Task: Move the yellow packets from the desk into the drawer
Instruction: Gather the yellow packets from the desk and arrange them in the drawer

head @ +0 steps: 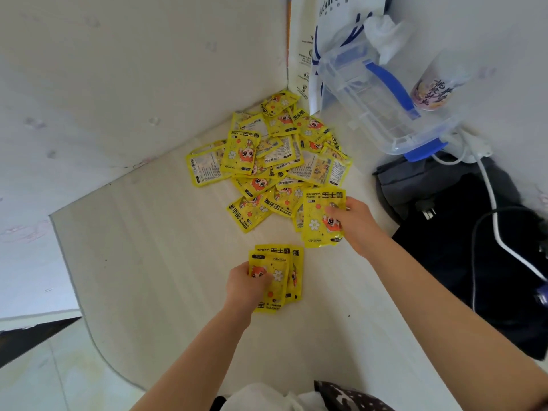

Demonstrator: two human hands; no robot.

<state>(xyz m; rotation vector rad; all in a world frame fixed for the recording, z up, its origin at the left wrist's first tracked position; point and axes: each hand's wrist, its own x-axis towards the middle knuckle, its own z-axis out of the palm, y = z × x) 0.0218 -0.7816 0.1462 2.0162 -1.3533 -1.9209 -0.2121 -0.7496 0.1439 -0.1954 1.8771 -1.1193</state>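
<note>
Head view of a pale wood-grain counter (142,262) set into a corner. A loose heap of yellow hand-warmer packets (267,155) lies at the centre of the frame, pushed back toward the corner where two white walls meet, some face up and some showing the printed back. Below the heap, the left hand (246,281) grips a small squared stack of packets (280,277) against the counter, apparently collecting them so that several travel in one trip. At centre right, the right hand (354,222) pinches a single packet (321,221) at the near edge of the heap, thumb on its printed face, probably to add it to the stack. A clear plastic box with blue handles (382,93), a white paper bag (335,31) and a dark bag with white cables (462,209) crowd the right side. No drawer appears in the frame, so every packet counts as not yet stowed.
</note>
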